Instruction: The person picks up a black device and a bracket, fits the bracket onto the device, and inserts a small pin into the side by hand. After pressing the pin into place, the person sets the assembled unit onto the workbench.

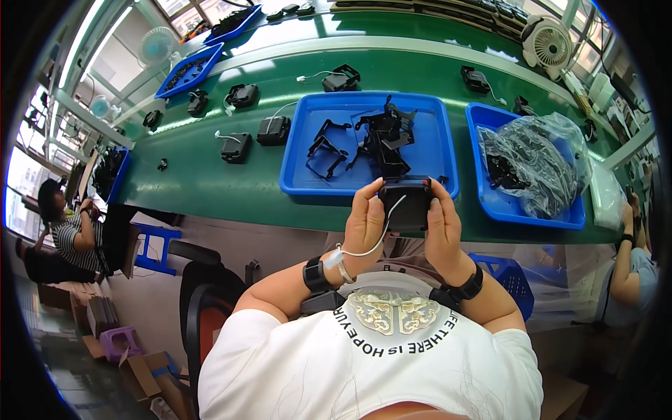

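in the head view, the left hand (365, 225) and right hand (444, 225) are partly closed, pinching a black box (409, 210) from both sides, at the near rim of a blue tray (295, 176) on the green surface (238, 190).

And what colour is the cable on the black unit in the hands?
White. The cable on the black unit shows best in the head view.

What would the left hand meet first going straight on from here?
The left hand would likely meet the blue tray at its near rim, or, passing above that, the black brackets; depth is unclear.
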`<state>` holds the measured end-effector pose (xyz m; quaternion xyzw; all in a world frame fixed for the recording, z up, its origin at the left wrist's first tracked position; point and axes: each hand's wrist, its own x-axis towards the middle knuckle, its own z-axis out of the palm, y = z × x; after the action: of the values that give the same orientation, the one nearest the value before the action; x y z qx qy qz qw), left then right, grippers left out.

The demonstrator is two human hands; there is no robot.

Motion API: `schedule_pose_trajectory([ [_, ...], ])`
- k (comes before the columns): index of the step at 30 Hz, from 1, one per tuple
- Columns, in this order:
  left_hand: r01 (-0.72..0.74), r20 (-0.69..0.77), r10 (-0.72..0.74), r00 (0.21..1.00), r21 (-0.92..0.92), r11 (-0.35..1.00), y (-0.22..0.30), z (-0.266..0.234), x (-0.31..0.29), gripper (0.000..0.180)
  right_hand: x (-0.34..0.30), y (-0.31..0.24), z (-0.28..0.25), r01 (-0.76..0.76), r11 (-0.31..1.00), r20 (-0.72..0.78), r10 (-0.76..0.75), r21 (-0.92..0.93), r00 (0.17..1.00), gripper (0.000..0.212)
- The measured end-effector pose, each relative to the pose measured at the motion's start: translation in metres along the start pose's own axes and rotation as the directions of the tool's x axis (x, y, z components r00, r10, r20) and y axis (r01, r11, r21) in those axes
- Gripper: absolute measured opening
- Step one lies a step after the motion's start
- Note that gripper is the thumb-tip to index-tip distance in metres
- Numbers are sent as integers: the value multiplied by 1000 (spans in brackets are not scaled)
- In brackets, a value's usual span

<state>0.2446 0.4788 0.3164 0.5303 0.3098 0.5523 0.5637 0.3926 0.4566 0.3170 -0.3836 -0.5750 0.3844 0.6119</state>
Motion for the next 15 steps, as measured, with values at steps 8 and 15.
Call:
schedule_pose_trajectory([
  [8, 144, 94, -143, 985, -6, 989, 31, -5, 15, 39, 21, -3, -9, -167, 942, -56, 192, 292, 980, 36],
  [15, 63, 158, -69, 985, 40, 997, 61, -54, 41, 34, 134, -28, -66, -226, 947, -36, 240, 229, 970, 32],
])
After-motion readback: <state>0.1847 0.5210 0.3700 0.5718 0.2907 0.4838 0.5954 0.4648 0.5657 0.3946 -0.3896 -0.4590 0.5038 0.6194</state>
